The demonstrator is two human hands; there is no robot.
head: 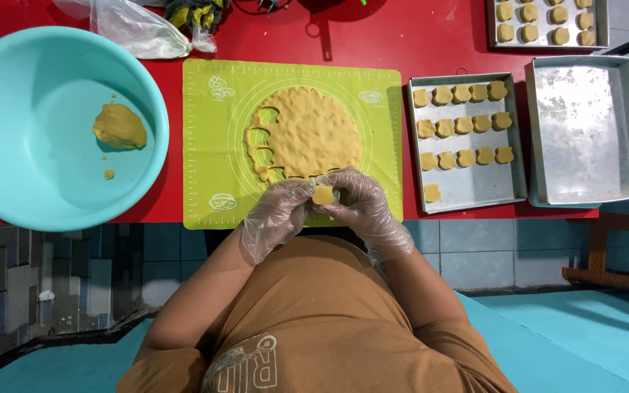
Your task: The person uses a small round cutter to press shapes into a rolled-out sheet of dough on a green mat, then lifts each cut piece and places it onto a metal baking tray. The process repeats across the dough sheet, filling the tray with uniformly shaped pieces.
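Left hand: our left hand (277,216), in a thin clear glove, has its fingers curled in against the cut dough piece (322,194), pinching it from the left.
Right hand: our right hand (362,206), gloved the same way, closes on the same piece from the other side, so both hands share one small load.
Dough piece: it sits between our fingertips at the near edge of the green mat (205,145), just in front of the rolled dough sheet (307,131).
Squeeze risk: soft dough held from two sides could lose its cut outline if we press too hard (we judge this the likeliest slip).
Sticking risk: the piece may cling to a glove and stretch or tear when one hand lets go.
Drop risk: we hold it right at the table edge, so a slip could send it onto our lap or the floor.
Tray: the nearest tray (475,191) holds three rows of pieces plus one alone in front; setting another too close could make them touch.
Bowl: the blue bowl (9,182) with its dough lump (119,126) lies well apart to the left.
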